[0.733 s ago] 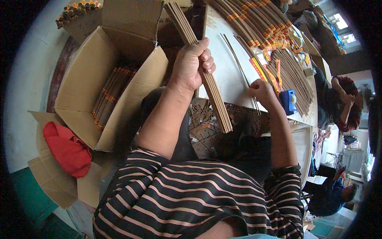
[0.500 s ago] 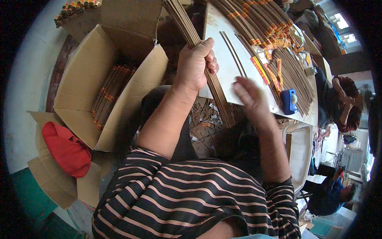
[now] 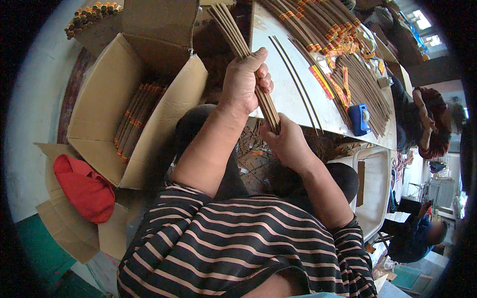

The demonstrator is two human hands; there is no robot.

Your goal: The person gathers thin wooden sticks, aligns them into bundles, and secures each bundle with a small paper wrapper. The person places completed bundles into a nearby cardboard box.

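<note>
Sticks (image 3: 266,104), long, thin and brown, are gathered in a loose bundle that slants in front of you, from the upper left down toward the lower right, just beyond the near edge of the white table (image 3: 283,92). Your left hand (image 3: 243,82) is wrapped tightly around the middle of them, thumb uppermost, and their far ends fan out slightly above your fist. Your right hand (image 3: 288,144) is closed around their lower end, thumb on top; the tips of the sticks there are hidden by your fingers.

To the right of your left hand, two loose sticks (image 3: 302,94) lie side by side on the table, their near ends reaching past its edge. Farther right you have a red and yellow paper strip (image 3: 321,82), a blue tape dispenser (image 3: 357,119) near the table's edge, and a broad pile of unbanded sticks (image 3: 365,92). Banded bundles (image 3: 318,20) lie at the far end.

On your left stands an open cardboard box (image 3: 99,94) with more bundles (image 3: 136,119) inside, and a red cloth (image 3: 84,188) lies just beside it. Broken stick pieces (image 3: 253,154) litter the floor below your hands.
</note>
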